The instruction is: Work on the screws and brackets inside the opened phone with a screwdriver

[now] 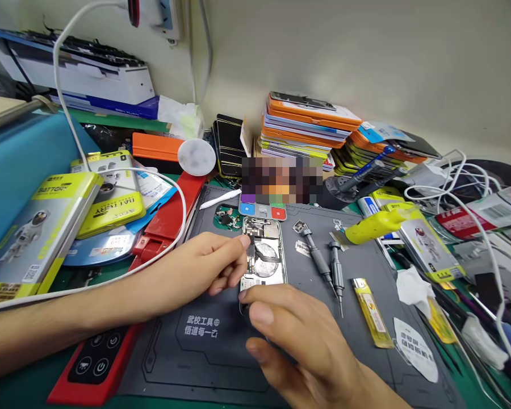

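Observation:
An opened phone (264,253) lies on the dark grey work mat (204,341), its inner parts and a round silver coil showing. My left hand (204,267) rests at the phone's left edge, fingers curled, the forefinger tip touching a black flex part inside. My right hand (298,335) covers the phone's near end, thumb and fingers pinched round its bottom edge. Whether anything small sits between the fingers is hidden.
Two grey screwdrivers (323,264) and a yellow lighter (371,311) lie right of the phone. A yellow-handled tool (377,225), stacked phone boxes (306,128), battery packs (46,227), a red device (93,363), white cables (170,187) and a small parts tray (262,209) crowd the bench.

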Demonstrator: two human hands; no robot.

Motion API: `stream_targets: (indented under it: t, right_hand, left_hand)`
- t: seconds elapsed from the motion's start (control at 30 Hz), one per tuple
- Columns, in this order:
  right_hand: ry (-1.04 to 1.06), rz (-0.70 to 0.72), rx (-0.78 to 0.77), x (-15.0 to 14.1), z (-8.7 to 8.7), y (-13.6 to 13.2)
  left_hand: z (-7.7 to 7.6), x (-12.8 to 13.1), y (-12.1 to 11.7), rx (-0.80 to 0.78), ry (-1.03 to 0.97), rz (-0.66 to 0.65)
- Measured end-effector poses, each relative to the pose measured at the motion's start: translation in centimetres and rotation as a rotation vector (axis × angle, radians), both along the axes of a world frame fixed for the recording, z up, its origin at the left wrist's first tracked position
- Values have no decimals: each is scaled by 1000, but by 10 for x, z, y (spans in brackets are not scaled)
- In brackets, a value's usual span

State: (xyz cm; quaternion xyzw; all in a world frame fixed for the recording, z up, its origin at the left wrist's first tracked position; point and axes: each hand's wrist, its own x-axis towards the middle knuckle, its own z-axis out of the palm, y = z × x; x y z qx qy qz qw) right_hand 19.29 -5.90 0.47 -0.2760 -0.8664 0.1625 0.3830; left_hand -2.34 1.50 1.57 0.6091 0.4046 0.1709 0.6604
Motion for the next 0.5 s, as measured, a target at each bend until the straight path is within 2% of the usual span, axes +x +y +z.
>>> stream_targets:
  t: [0.2,0.5]
  right_hand:
    - [30,-17,-64,3,-1,1]
    - [45,-29,-30,3,-4,3]
  left_hand:
    - [-1,-1,-1,-8,17,10]
    - [2,1,-1,-11,28,23]
